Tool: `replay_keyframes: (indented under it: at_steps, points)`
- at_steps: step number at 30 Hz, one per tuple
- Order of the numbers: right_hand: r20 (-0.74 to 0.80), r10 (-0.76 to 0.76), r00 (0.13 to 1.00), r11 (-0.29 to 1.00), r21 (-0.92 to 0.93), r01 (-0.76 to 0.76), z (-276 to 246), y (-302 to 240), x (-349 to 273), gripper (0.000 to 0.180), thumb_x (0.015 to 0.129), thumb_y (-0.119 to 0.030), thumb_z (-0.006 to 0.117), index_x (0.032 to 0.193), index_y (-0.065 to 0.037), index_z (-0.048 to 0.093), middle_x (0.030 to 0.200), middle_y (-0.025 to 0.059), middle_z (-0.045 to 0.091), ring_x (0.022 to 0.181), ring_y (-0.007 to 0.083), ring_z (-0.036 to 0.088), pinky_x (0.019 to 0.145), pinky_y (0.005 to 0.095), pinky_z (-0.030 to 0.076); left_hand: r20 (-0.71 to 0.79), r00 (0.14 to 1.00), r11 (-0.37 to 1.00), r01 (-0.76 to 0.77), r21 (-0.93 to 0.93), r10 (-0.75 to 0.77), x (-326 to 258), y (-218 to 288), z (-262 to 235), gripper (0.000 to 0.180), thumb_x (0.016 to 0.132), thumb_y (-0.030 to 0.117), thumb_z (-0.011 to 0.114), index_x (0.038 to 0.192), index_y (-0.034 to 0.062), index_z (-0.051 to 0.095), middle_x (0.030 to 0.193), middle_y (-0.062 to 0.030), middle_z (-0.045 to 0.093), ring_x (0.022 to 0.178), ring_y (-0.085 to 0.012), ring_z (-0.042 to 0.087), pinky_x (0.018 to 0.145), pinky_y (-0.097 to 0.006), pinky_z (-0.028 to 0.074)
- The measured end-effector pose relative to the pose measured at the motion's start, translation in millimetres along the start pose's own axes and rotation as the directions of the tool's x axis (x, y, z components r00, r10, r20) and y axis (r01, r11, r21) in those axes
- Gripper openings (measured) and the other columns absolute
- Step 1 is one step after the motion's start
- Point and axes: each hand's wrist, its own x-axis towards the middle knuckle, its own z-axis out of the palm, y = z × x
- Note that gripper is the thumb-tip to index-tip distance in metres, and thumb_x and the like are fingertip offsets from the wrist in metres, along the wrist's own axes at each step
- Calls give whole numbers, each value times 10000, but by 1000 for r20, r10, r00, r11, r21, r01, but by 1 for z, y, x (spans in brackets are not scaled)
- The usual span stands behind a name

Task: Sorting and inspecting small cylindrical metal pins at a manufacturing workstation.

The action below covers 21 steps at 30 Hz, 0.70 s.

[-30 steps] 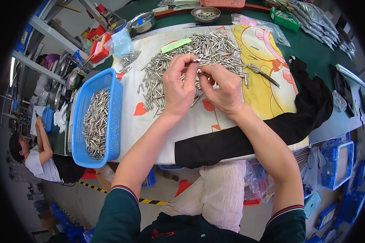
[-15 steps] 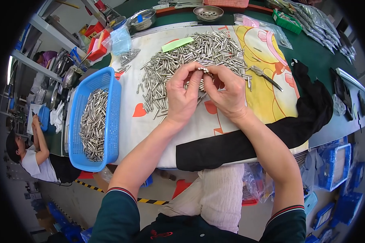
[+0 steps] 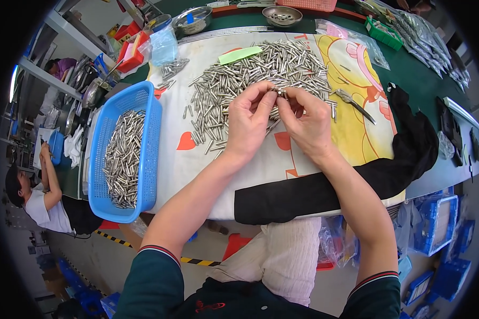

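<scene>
My left hand [image 3: 249, 119] and my right hand [image 3: 310, 121] meet at the fingertips over the near side of a large heap of short silver metal pins [image 3: 210, 101]. Both are closed, pinching a small bunch of metal pins [image 3: 278, 92] between thumbs and forefingers. Only the bright ends of these pins show; my fingers hide the rest. The heap lies loose on a white and yellow printed cloth [image 3: 170, 186], with a light green strip [image 3: 240, 55] on top. To the left, a blue perforated basket [image 3: 150, 143] holds many more such pins.
Dark-tipped pliers [image 3: 361, 109] lie right of the heap. A black sleeve-like cloth [image 3: 287, 199] stretches beneath my right forearm. Metal bowls [image 3: 282, 17], a green tray [image 3: 383, 33] and bagged parts [image 3: 174, 68] line the back. At far left, another person [image 3: 45, 204] works.
My hands keep their pinch, but the fingers have shifted around the bunch, so fewer pin ends show. The whole view has turned slightly, with the table contents appearing a little further right.
</scene>
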Motion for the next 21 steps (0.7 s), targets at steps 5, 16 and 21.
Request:
replay_keyframes:
  at_steps: [5,16,21]
  points:
    - [-2,1,1000,1000,3,-1,-2,-2,0,100,741,-44,673,818,-2,624,640,83,609,488,158,579,468,265,460,4,1000,1000,-17,4,17,-1,2,0,119,902,42,542,981,-22,603,865,-23,624,787,-63,574,713,-221,491]
    - [184,295,938,955,-24,-295,-8,4,3,137,741,-114,671,787,11,641,553,75,573,463,144,534,480,282,438,37,941,937,337,-96,-335,0,2,-1,145,941,85,491,1031,-12,552,904,-112,657,812,-162,656,765,-283,547]
    - [185,285,941,959,-43,-282,-8,8,3,136,736,-113,668,781,12,641,546,77,570,459,151,533,477,287,432,47,942,939,335,-78,-332,-1,0,-1,161,936,90,503,1018,-29,575,909,-93,651,807,-140,646,773,-278,545]
